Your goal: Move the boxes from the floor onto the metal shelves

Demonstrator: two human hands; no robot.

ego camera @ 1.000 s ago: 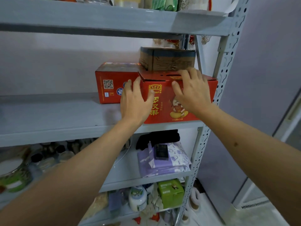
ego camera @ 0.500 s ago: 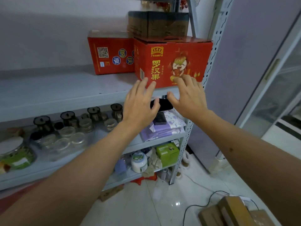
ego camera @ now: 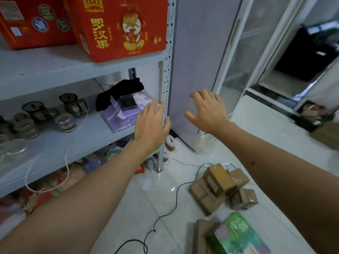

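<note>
Two red cardboard boxes stand on the grey metal shelf (ego camera: 55,66): the front red box with yellow characters and a cartoon figure (ego camera: 119,28) sits at the shelf's right end beside the perforated upright post (ego camera: 167,74), and the second red box with round blue stickers (ego camera: 34,22) is just behind it to the left. On the white tiled floor (ego camera: 161,198) lies a cluster of what looks like four brown taped cardboard parcels (ego camera: 222,187), though blur makes the count unsure. Near the bottom edge rests one green printed box (ego camera: 238,235). The left hand (ego camera: 152,123) and right hand (ego camera: 207,110) hover empty, fingers spread apart, in front of the post.
</note>
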